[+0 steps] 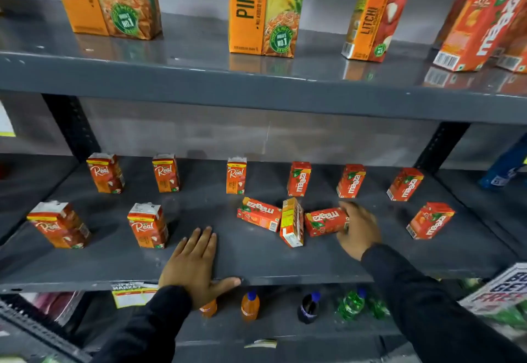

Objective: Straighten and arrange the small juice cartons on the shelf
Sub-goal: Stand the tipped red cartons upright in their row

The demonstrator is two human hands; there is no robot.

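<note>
Small juice cartons stand on the grey middle shelf (256,260). Several Real cartons stand upright at the left, one of them at the front (148,225). Several Maaza cartons stand at the back right, and one (430,220) stands at the front right. In the middle, one Maaza carton (259,214) lies on its side, a Real carton (292,223) leans tilted against it, and another Maaza carton (326,221) lies flat. My right hand (358,231) grips that flat carton's right end. My left hand (196,263) rests flat on the shelf's front edge, fingers spread.
The upper shelf (199,77) holds large pineapple, litchi and Maaza cartons. Below the middle shelf stand small soft-drink bottles (250,305). Slotted uprights (71,126) frame the bay. A price tag (128,295) hangs on the front edge.
</note>
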